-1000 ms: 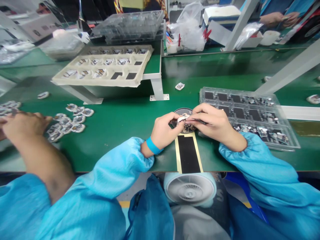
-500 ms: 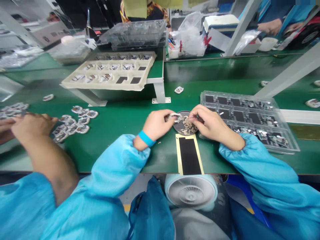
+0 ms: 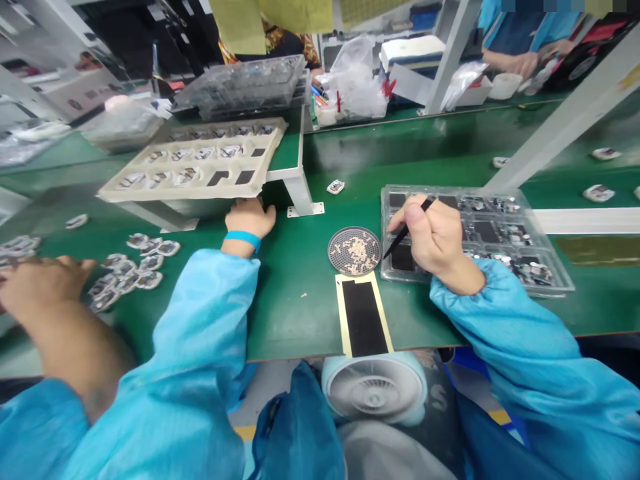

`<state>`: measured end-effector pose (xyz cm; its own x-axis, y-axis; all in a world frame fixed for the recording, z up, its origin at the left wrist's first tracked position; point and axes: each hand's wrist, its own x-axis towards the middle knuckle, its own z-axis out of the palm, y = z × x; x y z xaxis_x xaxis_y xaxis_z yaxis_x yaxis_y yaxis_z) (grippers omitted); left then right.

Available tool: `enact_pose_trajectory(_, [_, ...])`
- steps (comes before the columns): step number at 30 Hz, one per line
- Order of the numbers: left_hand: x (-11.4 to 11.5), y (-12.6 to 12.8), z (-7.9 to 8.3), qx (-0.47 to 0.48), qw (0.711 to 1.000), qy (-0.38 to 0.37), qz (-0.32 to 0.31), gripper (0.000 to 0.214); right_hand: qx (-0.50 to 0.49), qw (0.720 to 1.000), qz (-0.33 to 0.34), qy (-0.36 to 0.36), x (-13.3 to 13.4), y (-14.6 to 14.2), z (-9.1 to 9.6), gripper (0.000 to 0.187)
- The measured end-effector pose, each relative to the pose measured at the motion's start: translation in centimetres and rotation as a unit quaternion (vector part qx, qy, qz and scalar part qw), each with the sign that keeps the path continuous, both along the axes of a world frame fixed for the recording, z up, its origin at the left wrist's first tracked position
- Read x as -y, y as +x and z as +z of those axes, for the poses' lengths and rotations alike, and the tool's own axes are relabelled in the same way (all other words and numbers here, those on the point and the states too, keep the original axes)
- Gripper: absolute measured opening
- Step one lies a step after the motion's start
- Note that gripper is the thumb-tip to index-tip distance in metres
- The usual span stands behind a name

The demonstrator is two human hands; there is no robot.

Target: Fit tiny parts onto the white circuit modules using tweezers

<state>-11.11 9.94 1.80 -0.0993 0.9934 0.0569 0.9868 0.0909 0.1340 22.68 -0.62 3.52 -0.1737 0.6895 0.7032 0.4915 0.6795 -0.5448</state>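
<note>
My left hand (image 3: 249, 217) reaches forward to the front edge of a cream tray (image 3: 150, 193) on a raised white stand. Its fingers are curled, and what they hold is hidden. My right hand (image 3: 433, 237) is closed on black tweezers (image 3: 406, 232) whose tip points down-left toward a round mesh dish (image 3: 354, 250) of small pale parts. That hand rests over the near-left corner of a clear plastic tray (image 3: 505, 223) with black pockets and small assemblies. A black strip with a yellow border (image 3: 363, 317) lies on the green bench just below the dish.
A co-worker's bare forearm and hand (image 3: 40, 290) lie at the left beside a pile of small white parts (image 3: 133, 267). One loose part (image 3: 335, 187) sits behind the dish. Stacked clear trays (image 3: 240, 83) and plastic bags stand at the back. A white fan (image 3: 373, 387) hangs under the bench edge.
My left hand left the dish and moved up-left to the cream tray's edge. My right hand drew back to the right over the clear tray, and the tweezers now show.
</note>
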Motion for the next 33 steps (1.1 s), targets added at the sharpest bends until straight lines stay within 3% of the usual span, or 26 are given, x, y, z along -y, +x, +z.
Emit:
enact_pose_trajectory(2, [2.0, 2.8, 0.4, 0.000, 0.999, -0.026, -0.043, 0.033, 0.034, 0.998, 0.019, -0.044, 0.1, 0.5, 0.0, 0.049])
enact_pose_trajectory(4, [3.1, 6.2, 0.7, 0.027, 0.986, -0.037, -0.161, 0.030, 0.089, 0.990, 0.066, -0.084, -0.1, 0.7, -0.1, 0.048])
enact_pose_trajectory(7, [2.1, 11.1, 0.3, -0.006, 0.966, 0.059, -0.250, 0.025, 0.158, 0.973, 0.124, -0.114, -0.4, 0.9, -0.3, 0.041])
enact_pose_trajectory(10, [-1.9, 14.4, -0.9, -0.065, 0.969, 0.109, -0.211, 0.040, 0.199, 0.961, 0.131, -0.140, -0.5, 1.0, -0.5, 0.028])
enact_pose_trajectory(14, [-7.7, 15.9, -1.9, -0.051, 0.994, 0.005, -0.100, 0.044, 0.257, 0.942, 0.139, -0.169, -0.5, 1.1, -0.8, 0.027])
enact_pose_trajectory(17, [-8.6, 15.6, -1.3, -0.030, 0.995, 0.002, -0.094, 0.042, 0.232, 0.933, 0.170, -0.216, -0.5, 1.4, -0.9, 0.026])
enact_pose_trajectory(19, [-7.0, 14.9, -0.8, 0.039, 0.992, 0.021, -0.121, 0.044, 0.165, 0.933, 0.199, -0.248, -0.5, 1.7, -0.8, 0.021])
enact_pose_trajectory(21, [-4.0, 13.7, -0.5, 0.207, 0.964, 0.020, -0.166, 0.042, 0.087, 0.938, 0.217, -0.257, -0.5, 1.9, -0.4, 0.018])
enact_pose_trajectory(24, [1.5, 11.2, -0.9, 0.499, 0.837, -0.113, -0.193, 0.037, -0.017, 0.950, 0.230, -0.211, -0.2, 1.6, 0.1, 0.013])
enact_pose_trajectory(25, [3.2, 10.4, -1.1, 0.551, 0.800, -0.148, -0.186, 0.038, -0.042, 0.953, 0.231, -0.192, 0.0, 1.4, 0.2, 0.011])
enact_pose_trajectory(27, [6.0, 9.1, -1.5, 0.598, 0.759, -0.191, -0.172, 0.036, -0.071, 0.958, 0.223, -0.167, 0.3, 0.8, 0.1, 0.010])
enact_pose_trajectory(29, [7.9, 8.5, -1.5, 0.601, 0.750, -0.217, -0.170, 0.033, -0.079, 0.965, 0.196, -0.157, 0.5, 0.2, -0.3, 0.010])
enact_pose_trajectory(33, [9.7, 8.7, -0.4, 0.576, 0.773, -0.205, -0.170, 0.024, -0.067, 0.976, 0.140, -0.151, 0.8, -0.4, -1.2, 0.009])
